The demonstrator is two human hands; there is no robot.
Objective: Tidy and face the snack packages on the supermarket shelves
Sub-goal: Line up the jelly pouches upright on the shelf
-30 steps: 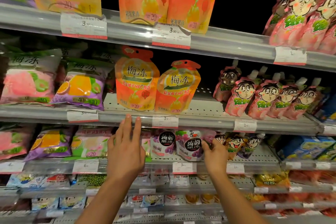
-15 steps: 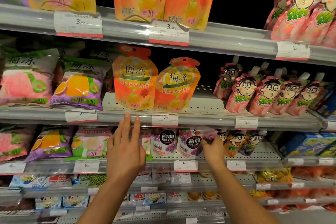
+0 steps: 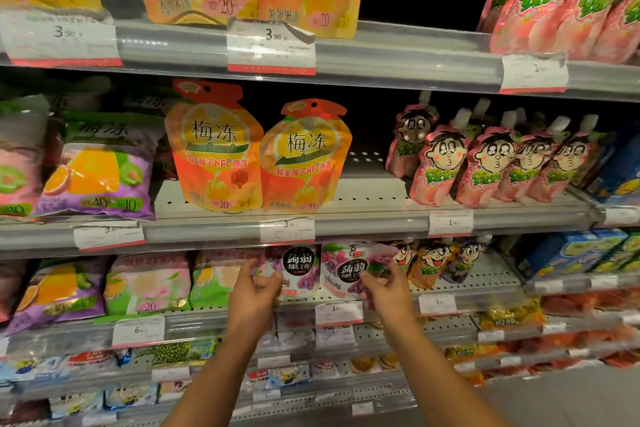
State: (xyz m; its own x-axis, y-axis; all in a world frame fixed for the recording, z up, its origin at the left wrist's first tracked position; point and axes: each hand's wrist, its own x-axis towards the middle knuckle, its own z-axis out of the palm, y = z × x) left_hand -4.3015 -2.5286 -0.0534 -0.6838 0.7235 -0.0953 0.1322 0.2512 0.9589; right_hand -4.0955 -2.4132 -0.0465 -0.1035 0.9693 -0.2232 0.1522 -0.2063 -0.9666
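Both hands reach to the third shelf (image 3: 485, 274) from the top, where two grape jelly pouches stand side by side near the middle of its front edge. The left hand (image 3: 254, 291) has its fingers (image 3: 268, 282) curled against the left side of the left grape pouch (image 3: 299, 269), thumb up along the pouch's edge; the grip looks partly closed on it. The right hand (image 3: 384, 289) pinches the lower front of the right grape pouch (image 3: 346, 270) between thumb and fingertips, and this pouch leans slightly. Just right of them stand small cartoon-face pouches (image 3: 436, 262). On the shelf above, two orange pouches (image 3: 258, 156) stand upright at the front edge, with pink cartoon-face pouches (image 3: 485, 163) toward the right end.
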